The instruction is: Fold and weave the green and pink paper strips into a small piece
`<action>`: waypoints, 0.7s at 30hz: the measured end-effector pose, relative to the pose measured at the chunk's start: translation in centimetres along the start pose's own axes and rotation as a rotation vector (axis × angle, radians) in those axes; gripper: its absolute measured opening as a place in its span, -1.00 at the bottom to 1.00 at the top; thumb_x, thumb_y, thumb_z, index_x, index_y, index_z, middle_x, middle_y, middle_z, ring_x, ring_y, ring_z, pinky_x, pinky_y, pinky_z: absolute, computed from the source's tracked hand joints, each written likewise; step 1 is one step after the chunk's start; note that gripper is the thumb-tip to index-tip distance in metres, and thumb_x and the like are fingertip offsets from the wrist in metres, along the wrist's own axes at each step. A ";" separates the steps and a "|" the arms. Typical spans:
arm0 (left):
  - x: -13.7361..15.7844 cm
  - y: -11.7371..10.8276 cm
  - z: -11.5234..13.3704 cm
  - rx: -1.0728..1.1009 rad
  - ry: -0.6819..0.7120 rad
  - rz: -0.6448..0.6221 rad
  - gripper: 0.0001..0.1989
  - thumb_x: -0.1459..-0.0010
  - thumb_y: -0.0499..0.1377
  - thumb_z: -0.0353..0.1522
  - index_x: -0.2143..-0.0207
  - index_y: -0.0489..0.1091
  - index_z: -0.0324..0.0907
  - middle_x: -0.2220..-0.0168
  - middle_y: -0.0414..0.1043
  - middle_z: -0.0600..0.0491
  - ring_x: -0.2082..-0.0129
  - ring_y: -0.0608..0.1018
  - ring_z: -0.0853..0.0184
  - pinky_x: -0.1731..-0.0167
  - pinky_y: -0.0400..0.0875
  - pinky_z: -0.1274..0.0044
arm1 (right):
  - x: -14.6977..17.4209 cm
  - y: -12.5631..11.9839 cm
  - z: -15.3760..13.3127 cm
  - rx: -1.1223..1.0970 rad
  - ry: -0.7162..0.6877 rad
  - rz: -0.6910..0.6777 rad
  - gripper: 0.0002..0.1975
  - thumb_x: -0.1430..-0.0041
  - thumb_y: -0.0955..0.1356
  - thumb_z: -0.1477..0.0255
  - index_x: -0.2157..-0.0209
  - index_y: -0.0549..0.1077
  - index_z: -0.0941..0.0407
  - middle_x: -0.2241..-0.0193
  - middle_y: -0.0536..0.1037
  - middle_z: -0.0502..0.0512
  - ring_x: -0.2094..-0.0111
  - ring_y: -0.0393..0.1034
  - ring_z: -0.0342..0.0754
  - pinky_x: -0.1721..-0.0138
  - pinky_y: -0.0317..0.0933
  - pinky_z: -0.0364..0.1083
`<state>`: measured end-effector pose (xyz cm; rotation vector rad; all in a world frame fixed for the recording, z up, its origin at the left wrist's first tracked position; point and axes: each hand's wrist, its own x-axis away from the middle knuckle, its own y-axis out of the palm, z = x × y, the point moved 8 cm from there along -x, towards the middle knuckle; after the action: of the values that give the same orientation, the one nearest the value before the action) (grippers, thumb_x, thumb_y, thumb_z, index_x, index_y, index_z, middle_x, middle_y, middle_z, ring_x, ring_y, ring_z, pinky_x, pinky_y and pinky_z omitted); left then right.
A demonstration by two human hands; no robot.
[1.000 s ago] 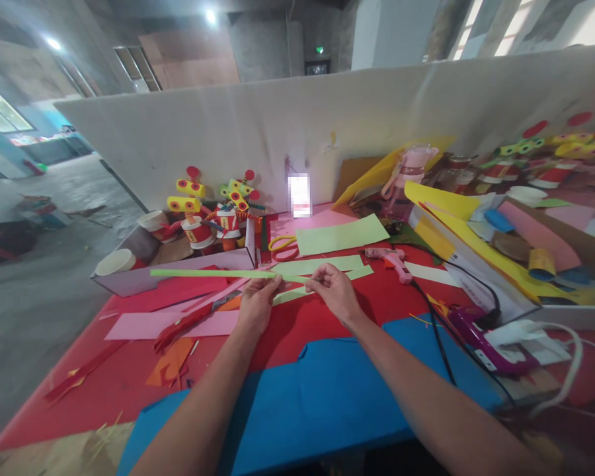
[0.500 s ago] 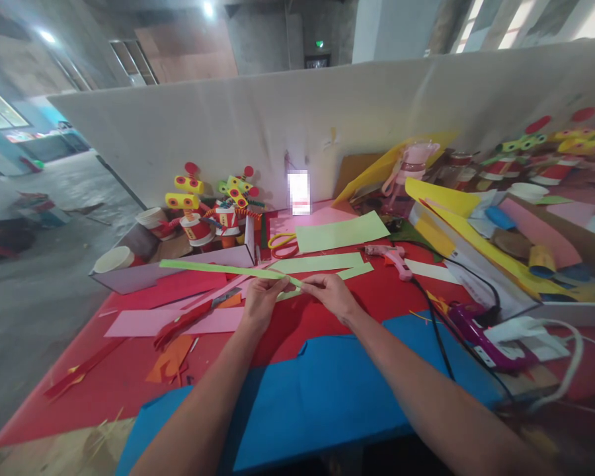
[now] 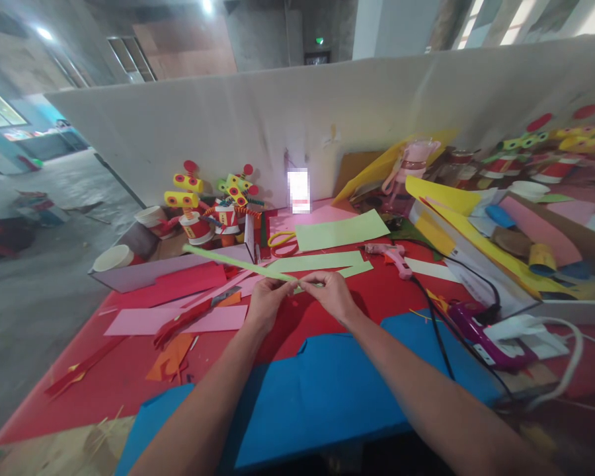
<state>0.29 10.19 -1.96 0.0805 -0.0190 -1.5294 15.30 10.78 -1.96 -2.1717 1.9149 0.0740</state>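
We see two bare hands meeting over the middle of a red-covered table. The left hand pinches a narrow light-green paper strip near its right end; the right hand has thumb and forefinger pressed together at that same end, fingertips almost touching the left's. The strip's long free part slants away to the far left. What the fingertips do to its end is too small for us to tell.

To work this end well, we would judge a light, even pinch best: the left steadying the strip close by, the right moving in small turns, the edges kept in line so that the paper does not crease askew.

Just beyond the hands lies a flat pale-green band, with scissors farther off, yellow and red at the handles. The strip's far tip crosses in front of a shallow box with paper-cup figures, where it could snag. To the right, a pink glue gun trails a black cable, the likeliest catch for the right arm. Blue material spreads beneath both forearms.
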 end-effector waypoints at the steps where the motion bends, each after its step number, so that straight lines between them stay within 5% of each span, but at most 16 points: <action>1: 0.1 0.0 0.1 -0.002 0.005 0.009 -0.72 0.18 0.41 -0.25 0.68 0.44 -0.23 0.63 0.41 0.07 0.56 0.39 0.41 0.48 0.26 0.57 | 0.0 -0.1 -0.2 0.026 -0.019 0.017 -0.83 -0.02 0.41 0.27 0.44 0.60 0.07 0.41 0.65 0.05 0.32 0.52 0.04 0.23 0.33 -0.04; 13: 0.1 -0.7 0.3 0.055 0.075 0.120 -0.76 0.15 0.39 -0.27 0.66 0.46 -0.22 0.62 0.43 0.07 0.53 0.43 0.39 0.41 0.32 0.55 | -0.2 -0.8 0.3 -0.038 0.064 0.105 -0.69 0.05 0.46 0.16 0.37 0.57 0.11 0.38 0.62 0.07 0.32 0.48 0.00 0.28 0.30 -0.08; 21: 0.4 -1.0 1.4 -0.008 0.139 0.165 -0.78 0.12 0.36 -0.29 0.66 0.47 -0.21 0.57 0.48 0.06 0.48 0.46 0.35 0.40 0.34 0.54 | -0.1 -0.1 1.7 -0.333 0.216 0.072 -0.58 0.21 0.52 0.11 0.39 0.54 0.14 0.46 0.60 0.06 0.40 0.45 -0.07 0.31 0.29 -0.11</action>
<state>-0.83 9.69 -0.61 0.1747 0.0892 -1.3557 15.58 11.25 -3.60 -2.4036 2.2390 0.1909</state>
